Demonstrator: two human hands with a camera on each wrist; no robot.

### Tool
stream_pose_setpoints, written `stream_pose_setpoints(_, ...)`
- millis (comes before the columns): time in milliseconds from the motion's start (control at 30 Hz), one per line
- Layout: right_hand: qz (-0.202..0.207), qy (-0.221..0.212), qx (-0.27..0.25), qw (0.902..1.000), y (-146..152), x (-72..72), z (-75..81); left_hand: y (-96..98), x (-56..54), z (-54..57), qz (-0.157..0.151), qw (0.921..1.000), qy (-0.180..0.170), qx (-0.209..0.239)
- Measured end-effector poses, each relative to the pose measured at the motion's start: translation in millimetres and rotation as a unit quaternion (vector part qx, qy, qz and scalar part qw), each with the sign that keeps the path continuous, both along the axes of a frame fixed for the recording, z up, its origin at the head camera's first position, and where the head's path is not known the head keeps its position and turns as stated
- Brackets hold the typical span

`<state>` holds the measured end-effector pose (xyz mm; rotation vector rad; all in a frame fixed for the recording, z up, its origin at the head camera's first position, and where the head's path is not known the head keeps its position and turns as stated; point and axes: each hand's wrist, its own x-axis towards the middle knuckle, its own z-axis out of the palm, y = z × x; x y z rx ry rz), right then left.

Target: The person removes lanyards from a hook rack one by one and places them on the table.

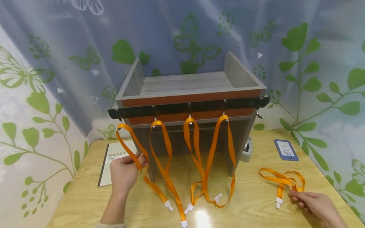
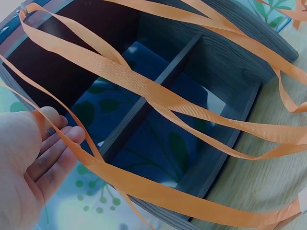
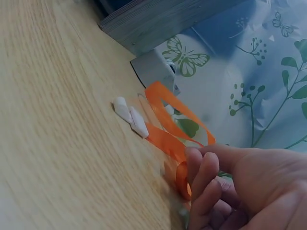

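Observation:
Four orange lanyards with white clips hang from hooks on a dark rail. The left hand [image 1: 125,172] is at the leftmost lanyard [image 1: 154,187], its fingers loosely bent. In the left wrist view that lanyard's strap [image 2: 158,194] runs across the fingertips, and no firm grip shows. On the table at the right, the right hand [image 1: 316,204] pinches another orange lanyard [image 1: 280,181] between thumb and fingers. In the right wrist view its white clip [image 3: 138,122] lies on the wood, with the strap looping up beside the fingertips.
The rail [image 1: 171,109] runs across the front of a grey wooden shelf [image 1: 242,72]; its far right hook [image 1: 259,113] is bare. A notebook [image 1: 106,171] lies at the left. A blue card holder [image 1: 286,149] lies at the right, and a grey device [image 1: 246,152] stands beside the shelf.

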<state>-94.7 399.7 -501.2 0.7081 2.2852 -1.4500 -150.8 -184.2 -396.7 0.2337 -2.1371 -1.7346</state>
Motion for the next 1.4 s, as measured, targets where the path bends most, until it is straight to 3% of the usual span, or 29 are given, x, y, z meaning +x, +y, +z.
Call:
stream_pose_setpoints(700, -0.010, 0.020, -0.033, 0.9992, -1.1, -2.0, 4.1, -1.0, -1.0, 4.9, -0.003, 0.9997, 0.021, 0.014)
stream_pose_setpoints(867, -0.015, 0.059, -0.089, 0.9941, -6.7, -1.9, 14.8, -1.4, -1.5, 3.9, -0.009, 0.9994, 0.031, 0.009)
stream_pose_setpoints(1000, -0.008, 0.079, -0.126, 0.9889, -13.2, -1.8, 28.6, -1.4, -0.5, 4.2, -0.010, 0.9997, 0.014, 0.019)
stream_pose_setpoints(1200, 0.022, 0.113, -0.114, 0.9868, -23.5, -5.5, 52.0, -1.4, -0.6, 4.7, -0.012, 0.9996, 0.001, 0.024)
stream_pose_setpoints(1400, 0.040, 0.140, -0.104, 0.9838, -31.4, -4.6, 65.0, -2.3, 0.2, 1.8, -0.014, 0.9995, -0.021, 0.021)
